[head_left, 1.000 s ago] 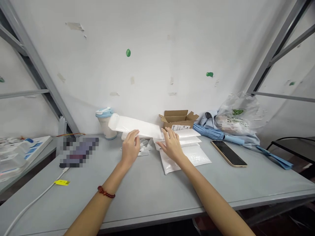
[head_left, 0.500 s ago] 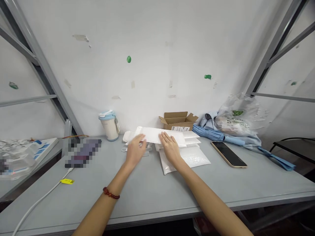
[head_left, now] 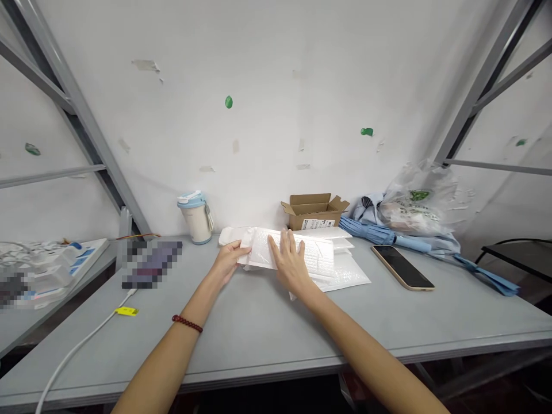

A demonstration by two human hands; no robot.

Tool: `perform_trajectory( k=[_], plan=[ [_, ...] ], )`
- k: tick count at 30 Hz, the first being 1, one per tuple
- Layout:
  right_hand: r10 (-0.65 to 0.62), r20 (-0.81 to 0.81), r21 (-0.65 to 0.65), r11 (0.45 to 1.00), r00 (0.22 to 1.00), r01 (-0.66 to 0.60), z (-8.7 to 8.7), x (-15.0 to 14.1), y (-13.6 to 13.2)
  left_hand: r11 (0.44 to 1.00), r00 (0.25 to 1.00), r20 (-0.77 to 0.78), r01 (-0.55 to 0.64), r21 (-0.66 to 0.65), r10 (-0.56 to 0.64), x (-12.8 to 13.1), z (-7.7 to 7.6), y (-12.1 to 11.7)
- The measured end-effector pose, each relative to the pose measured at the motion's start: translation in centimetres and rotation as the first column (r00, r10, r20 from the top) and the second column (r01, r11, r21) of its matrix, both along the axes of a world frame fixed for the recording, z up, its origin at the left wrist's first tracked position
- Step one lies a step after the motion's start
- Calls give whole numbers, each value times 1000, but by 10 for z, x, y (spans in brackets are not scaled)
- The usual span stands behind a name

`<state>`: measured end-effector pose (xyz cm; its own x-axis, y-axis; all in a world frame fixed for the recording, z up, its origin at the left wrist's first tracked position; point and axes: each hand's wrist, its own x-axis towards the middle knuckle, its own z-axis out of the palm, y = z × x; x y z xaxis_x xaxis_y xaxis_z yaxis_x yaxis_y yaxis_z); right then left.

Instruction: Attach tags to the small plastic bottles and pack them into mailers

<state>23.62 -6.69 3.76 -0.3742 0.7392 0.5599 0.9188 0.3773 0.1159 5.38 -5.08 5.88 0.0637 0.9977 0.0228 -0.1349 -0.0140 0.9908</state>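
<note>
A white bubble mailer [head_left: 318, 256] lies slantwise across other white mailers, its bumpy surface facing up. My left hand [head_left: 227, 260] pinches its left end between thumb and fingers. Flat on its middle rests my right hand [head_left: 291, 261], with the fingers spread. Beneath and to the right, a second padded mailer [head_left: 351, 273] shows its lower corner on the table. More white packaging [head_left: 230, 234] sticks out behind the left end. The white cable pieces that lay by my left hand are now covered.
On the grey table [head_left: 259, 328], an open cardboard box [head_left: 313, 214] stands behind the mailers. A cup [head_left: 196, 221] is at the back left. To the right lie a phone [head_left: 403, 267], a folded blue umbrella [head_left: 379, 233] and a plastic bag [head_left: 420, 201]. A white cable [head_left: 81, 342] runs along the left.
The mailer has come down and right from its raised position onto the others, and its bumpy face now shows. My left hand has closed on its left end; my right hand is pressed on it.
</note>
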Motion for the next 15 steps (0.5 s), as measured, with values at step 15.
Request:
perform_trajectory(
  k=[15],
  plan=[
    [72,-123,206,977,990,-45,12,10,5,970,889,-409,-127,206,204,-21,-1,11]
  ],
)
